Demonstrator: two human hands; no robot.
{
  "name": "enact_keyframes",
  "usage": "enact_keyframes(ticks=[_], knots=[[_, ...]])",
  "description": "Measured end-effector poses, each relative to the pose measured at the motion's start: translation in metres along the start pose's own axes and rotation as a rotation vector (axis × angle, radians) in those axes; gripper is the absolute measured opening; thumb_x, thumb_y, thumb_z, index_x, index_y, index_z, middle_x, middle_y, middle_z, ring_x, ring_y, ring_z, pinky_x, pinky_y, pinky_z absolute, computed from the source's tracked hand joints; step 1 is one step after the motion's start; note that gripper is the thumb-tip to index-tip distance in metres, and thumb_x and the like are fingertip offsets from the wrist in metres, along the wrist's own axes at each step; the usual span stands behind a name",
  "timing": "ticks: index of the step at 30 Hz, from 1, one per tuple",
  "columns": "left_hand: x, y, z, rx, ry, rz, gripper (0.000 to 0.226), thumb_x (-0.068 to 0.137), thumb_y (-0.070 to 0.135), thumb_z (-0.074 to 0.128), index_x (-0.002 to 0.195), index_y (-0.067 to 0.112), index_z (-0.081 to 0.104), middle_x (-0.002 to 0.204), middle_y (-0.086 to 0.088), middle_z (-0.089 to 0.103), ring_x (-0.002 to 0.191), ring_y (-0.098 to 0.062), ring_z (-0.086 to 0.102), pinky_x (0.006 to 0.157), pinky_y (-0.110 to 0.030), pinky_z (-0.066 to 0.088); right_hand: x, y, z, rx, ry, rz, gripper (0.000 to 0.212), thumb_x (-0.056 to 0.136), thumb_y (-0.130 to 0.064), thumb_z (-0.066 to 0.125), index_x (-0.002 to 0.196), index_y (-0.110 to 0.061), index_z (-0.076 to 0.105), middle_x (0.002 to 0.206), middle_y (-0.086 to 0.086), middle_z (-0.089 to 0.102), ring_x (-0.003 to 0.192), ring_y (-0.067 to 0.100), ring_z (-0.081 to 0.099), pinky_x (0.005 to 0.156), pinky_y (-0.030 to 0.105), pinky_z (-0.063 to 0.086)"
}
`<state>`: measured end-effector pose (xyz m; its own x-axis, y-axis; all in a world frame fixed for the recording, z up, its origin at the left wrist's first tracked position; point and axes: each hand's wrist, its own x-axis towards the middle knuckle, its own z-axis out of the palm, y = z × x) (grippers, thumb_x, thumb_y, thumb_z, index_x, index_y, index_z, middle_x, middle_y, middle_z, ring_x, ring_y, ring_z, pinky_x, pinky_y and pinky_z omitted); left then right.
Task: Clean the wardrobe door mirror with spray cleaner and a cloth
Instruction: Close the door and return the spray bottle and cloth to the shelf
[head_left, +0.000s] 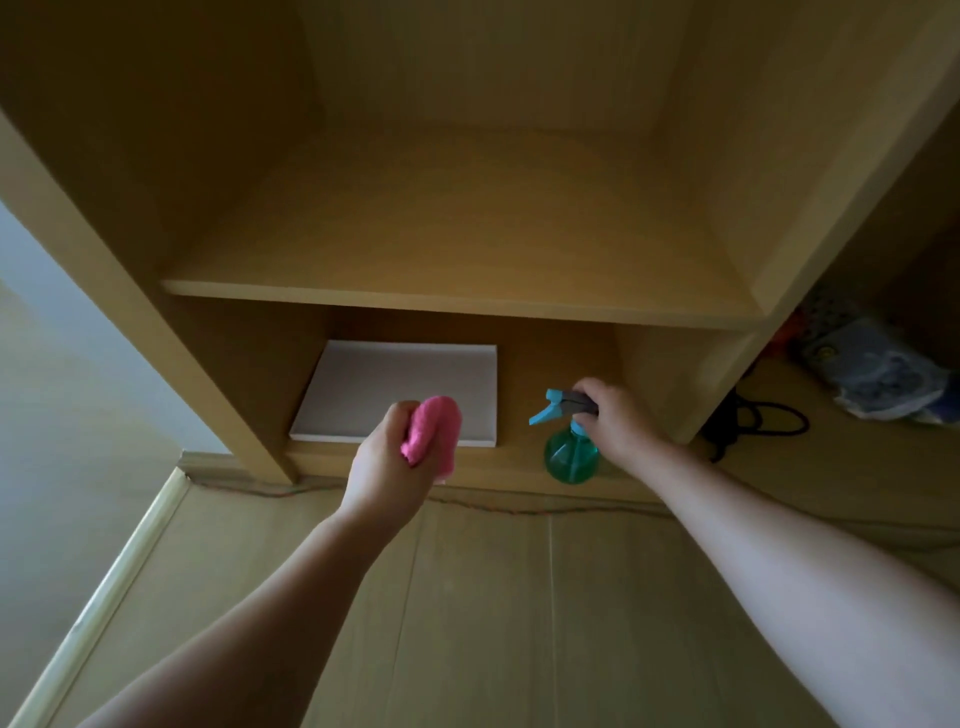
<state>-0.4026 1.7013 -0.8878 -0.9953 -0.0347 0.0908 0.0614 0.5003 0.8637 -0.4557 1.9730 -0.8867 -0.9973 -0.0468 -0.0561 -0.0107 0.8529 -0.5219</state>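
While the left hand (387, 457) is clenching the pink cloth (432, 431) at the lower shelf's (498, 470) near edge, the right hand (613, 415) is gripping the spray bottle (570, 452) right of the white box (395, 384), with open space between.

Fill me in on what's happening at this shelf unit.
A person reaches both arms toward the bottom compartment of a wooden shelf unit. The left hand grips a bunched pink cloth. The right hand holds the top of a green spray bottle. A flat white box lies there. No mirror is in view.
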Motion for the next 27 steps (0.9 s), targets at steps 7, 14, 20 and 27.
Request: enact_keyframes(ticks=[7, 14, 20, 27], knots=[[0.002, -0.003, 0.01, 0.001, -0.017, 0.013, 0.026, 0.078, 0.05, 0.061, 0.101, 0.04, 0.054, 0.088, 0.015, 0.067, 0.077, 0.004, 0.064, 0.064, -0.025, 0.056, 0.02, 0.014, 0.012, -0.047, 0.053, 0.01, 0.031, 0.095, -0.014, 0.055, 0.127, -0.016, 0.055, 0.114, 0.006, 0.063, 0.103, 0.024, 0.06, 0.085, 0.041, 0.053], [0.003, -0.003, 0.007, 0.021, 0.0, 0.057, 0.026, 0.079, 0.043, 0.062, 0.103, 0.036, 0.054, 0.087, 0.015, 0.066, 0.076, 0.004, 0.063, 0.062, -0.023, 0.054, 0.015, 0.015, 0.021, -0.169, 0.072, -0.018, 0.058, 0.097, -0.019, 0.054, 0.149, -0.016, 0.031, 0.149, 0.01, 0.039, 0.13, 0.029, 0.044, 0.104, 0.041, 0.043], [0.002, -0.006, 0.0, 0.069, -0.004, 0.083, 0.026, 0.082, 0.044, 0.064, 0.105, 0.036, 0.053, 0.089, 0.019, 0.064, 0.077, 0.009, 0.06, 0.058, -0.017, 0.048, -0.025, 0.03, 0.035, -0.568, 0.074, -0.417, 0.049, 0.092, -0.012, 0.053, 0.141, -0.012, 0.044, 0.141, 0.014, 0.044, 0.127, 0.034, 0.047, 0.101, 0.045, 0.042], [0.001, -0.012, -0.004, 0.083, -0.002, 0.079, 0.03, 0.082, 0.045, 0.062, 0.108, 0.033, 0.055, 0.091, 0.017, 0.065, 0.078, 0.001, 0.063, 0.064, -0.028, 0.054, -0.033, 0.065, 0.068, -0.74, -0.314, -0.255, 0.075, 0.1, -0.038, 0.041, 0.154, -0.012, -0.003, 0.162, 0.007, -0.013, 0.15, 0.025, -0.005, 0.12, 0.042, -0.002]])
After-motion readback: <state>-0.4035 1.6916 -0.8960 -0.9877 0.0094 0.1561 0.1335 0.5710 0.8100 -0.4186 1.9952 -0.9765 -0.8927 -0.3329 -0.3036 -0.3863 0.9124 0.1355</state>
